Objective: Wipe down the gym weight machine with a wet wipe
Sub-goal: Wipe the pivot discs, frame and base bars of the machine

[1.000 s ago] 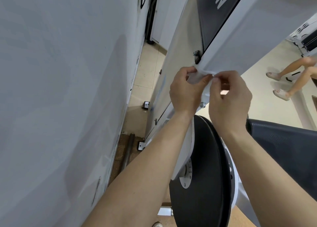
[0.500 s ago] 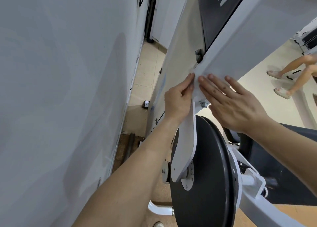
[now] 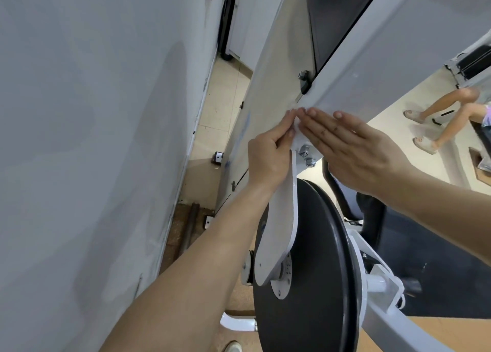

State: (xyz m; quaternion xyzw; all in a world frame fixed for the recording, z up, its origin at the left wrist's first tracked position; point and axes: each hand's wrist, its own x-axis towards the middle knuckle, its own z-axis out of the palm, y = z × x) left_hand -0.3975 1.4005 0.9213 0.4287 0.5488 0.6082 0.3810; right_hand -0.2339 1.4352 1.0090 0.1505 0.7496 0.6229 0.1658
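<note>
- Pressing flat on the white metal weight machine frame [image 3: 398, 46]: right hand [image 3: 356, 147], fingers straight, grip released.
- Left hand [image 3: 269, 155] is resting against the frame's lower corner with its fingers partly curled. I cannot tell whether its grip is pinching anything.
- Thin white wet wipe [image 3: 295, 134] is showing only as a sliver between both hands' fingertips at that corner, hard to separate from the frame.
- Black round disc [image 3: 318, 258] is sitting below the hands, with a white rounded metal bracket [image 3: 279, 232] overlapping it.
- Grey wall [image 3: 79, 139] is running along the left.
</note>
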